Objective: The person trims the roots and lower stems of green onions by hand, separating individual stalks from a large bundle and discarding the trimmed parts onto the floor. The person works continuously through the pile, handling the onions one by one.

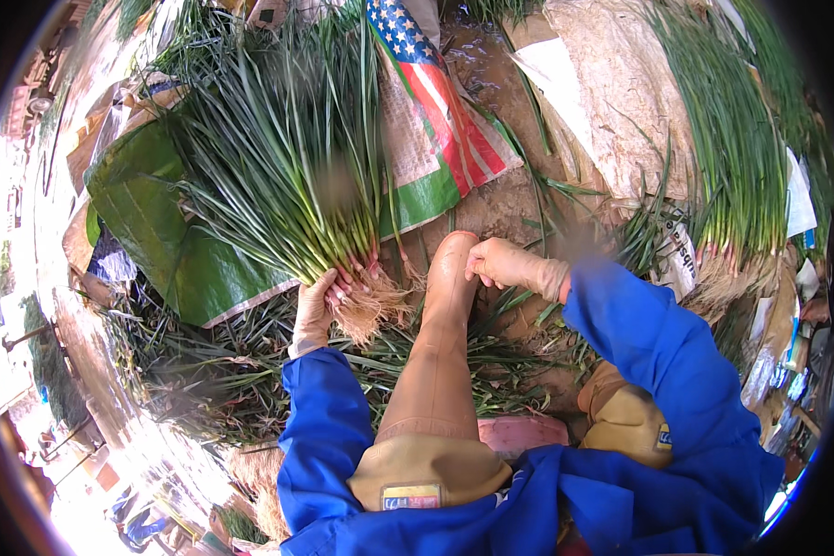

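Note:
My left hand [314, 311], in a thin pale glove, grips the left edge of a wide bunch of green onions [298, 167] just above the roots [371, 306]. Its thumb lies on the stems; the other fingers are hidden beneath. The leaves fan away from me over a green-edged woven sheet [451, 132] with stars and stripes. One onion [404, 254] lies a little apart at the bunch's right side. My right hand [510, 266], gloved alike, is over the right side of my tan rubber boot [439, 333]. Its fingers are curled together, and nothing shows in them.
Cut leaves [236, 375] litter the wet muddy ground around my boot. At the right, another row of green onions [730, 153] lies beside a dirty woven sack [625, 90]. A pink object [524, 434] sits between my legs. A green sheet [173, 229] spreads at the left.

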Tool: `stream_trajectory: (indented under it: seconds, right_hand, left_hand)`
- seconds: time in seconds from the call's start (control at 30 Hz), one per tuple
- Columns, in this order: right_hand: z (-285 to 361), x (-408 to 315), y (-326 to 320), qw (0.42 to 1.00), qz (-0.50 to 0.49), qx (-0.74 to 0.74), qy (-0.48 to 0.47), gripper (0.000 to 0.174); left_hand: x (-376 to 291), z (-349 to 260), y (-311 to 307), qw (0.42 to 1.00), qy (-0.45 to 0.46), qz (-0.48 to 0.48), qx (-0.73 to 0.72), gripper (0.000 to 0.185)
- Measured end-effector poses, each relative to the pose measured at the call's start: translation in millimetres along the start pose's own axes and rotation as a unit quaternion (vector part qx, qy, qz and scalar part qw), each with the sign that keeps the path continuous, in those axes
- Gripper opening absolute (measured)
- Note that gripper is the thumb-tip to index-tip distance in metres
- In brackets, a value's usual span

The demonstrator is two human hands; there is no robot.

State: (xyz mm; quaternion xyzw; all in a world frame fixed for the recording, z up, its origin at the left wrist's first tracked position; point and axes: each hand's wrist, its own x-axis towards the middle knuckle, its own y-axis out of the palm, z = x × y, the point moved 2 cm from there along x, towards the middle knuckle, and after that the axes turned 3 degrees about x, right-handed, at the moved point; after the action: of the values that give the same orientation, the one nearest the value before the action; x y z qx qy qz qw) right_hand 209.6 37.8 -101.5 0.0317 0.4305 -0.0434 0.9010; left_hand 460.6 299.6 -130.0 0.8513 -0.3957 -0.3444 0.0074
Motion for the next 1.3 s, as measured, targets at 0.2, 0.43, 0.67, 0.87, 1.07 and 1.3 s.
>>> stream_trajectory:
  seconds: [0.2,0.43,0.67,0.87,1.07,1.3]
  right_hand:
    - [-25.3,7.3,0.9,0.972,-0.078,-0.188,-0.119,0.027]
    - [3.2,-9.6,6.6,0.961,-0.064,-0.233,-0.134,0.028]
    - [19.8,36.5,72.7,0.927,-0.023,-0.230,-0.294,0.014]
    - [-1.2,85.2,114.2,0.920,-0.020,-0.312,-0.235,0.020]
    - [21.3,74.8,117.2,0.921,0.067,-0.327,-0.201,0.014]
    - [11.8,86.5,123.1,0.904,0.053,-0.378,-0.194,0.023]
  left_hand:
    - [4.8,-24.9,8.7,0.946,0.042,-0.317,0.053,0.121]
    - [63.8,16.1,9.7,0.809,0.101,-0.365,0.449,0.135]
    - [55.3,8.7,-22.9,0.841,0.081,-0.345,0.409,0.138]
    - [37.0,-8.4,49.0,0.674,0.154,-0.405,0.598,0.132]
    - [41.7,-5.7,50.5,0.624,0.077,-0.338,0.701,0.124]
    - [46.9,-5.0,48.0,0.626,0.071,-0.333,0.701,0.124]
